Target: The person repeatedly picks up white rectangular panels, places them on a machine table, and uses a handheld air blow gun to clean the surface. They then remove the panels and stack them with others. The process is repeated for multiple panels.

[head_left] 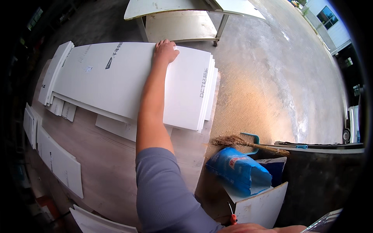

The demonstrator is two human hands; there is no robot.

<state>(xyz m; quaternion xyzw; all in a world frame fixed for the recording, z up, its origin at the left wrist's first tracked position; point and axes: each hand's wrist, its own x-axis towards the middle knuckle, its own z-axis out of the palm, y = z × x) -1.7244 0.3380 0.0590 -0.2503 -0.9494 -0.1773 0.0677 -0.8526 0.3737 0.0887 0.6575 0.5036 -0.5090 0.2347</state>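
Observation:
My left hand point(166, 51) reaches out at the end of a grey-sleeved arm. Its fingers curl over the far long edge of a white board point(105, 73) on top of a flat stack, with the thumb toward the right. My forearm crosses the stack and hides part of the top surface. On the right end of the stack point(188, 89), several board layers show, slightly out of line. Dark print and a small label mark the top. My right hand is out of view.
Under the stack lies a brownish base point(112, 155). More white boards point(60, 161) lean at left. A wheeled table point(178, 27) stands beyond. At right are sawdust point(244, 105), a broom point(233, 140), a blue sack point(237, 171) and an upright panel point(260, 209) near a red-orange tool point(233, 219).

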